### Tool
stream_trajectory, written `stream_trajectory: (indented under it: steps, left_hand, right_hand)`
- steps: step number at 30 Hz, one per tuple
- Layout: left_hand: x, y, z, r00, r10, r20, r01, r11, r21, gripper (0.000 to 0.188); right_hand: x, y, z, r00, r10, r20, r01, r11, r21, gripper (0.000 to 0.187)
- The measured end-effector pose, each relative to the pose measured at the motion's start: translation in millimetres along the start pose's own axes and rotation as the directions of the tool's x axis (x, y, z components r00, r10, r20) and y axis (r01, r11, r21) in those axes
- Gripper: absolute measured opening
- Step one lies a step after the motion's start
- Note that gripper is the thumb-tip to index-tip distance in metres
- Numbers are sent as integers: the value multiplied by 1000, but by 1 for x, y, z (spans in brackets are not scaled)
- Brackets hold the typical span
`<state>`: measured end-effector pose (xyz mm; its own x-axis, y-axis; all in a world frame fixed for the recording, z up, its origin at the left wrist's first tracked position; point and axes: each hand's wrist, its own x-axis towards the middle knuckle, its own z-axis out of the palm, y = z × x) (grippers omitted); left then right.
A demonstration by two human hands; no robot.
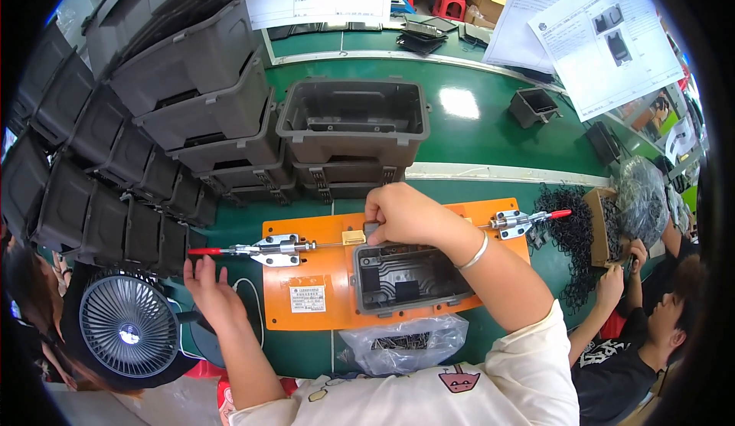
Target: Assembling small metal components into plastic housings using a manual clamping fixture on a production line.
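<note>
An orange fixture board (505,254) lies across the green table with a dark grey plastic box (417,292), open side up, on it. My right hand (402,213) reaches over the box's far left corner, fingers closed on a small dark grey part (372,228) beside a yellowish block (353,237); the fingers partly hide it. My left hand (208,288) is palm up with fingers apart, its tips next to the red handle (204,251) of the left toggle clamp (279,250). Whether they touch the handle I cannot tell. A second toggle clamp (514,223) sits at the board's right end.
Stacked dark grey boxes (199,58) fill the left and back left, near a round fan (129,325). A clear bag of screws (402,342) lies before me. At right are a heap of black parts (565,219), a carton (603,227) and a co-worker's hands (610,288).
</note>
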<state>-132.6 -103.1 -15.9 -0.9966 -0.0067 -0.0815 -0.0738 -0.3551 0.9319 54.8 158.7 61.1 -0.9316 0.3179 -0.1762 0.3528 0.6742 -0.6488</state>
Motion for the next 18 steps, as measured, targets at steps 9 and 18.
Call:
stream_trajectory:
  steps: [9, 18]
  left_hand:
    - [23, 30, 40, 993, 98, 72, -71, 947, -314, 23]
    - [4, 40, 66, 882, 385, 270, -362, 923, -134, 13]
  right_hand:
    - [9, -1, 0, 993, 112, 42, -114, 992, 47, 25]
    - [8, -5, 0, 973, 227, 36, -230, 964, 132, 21]
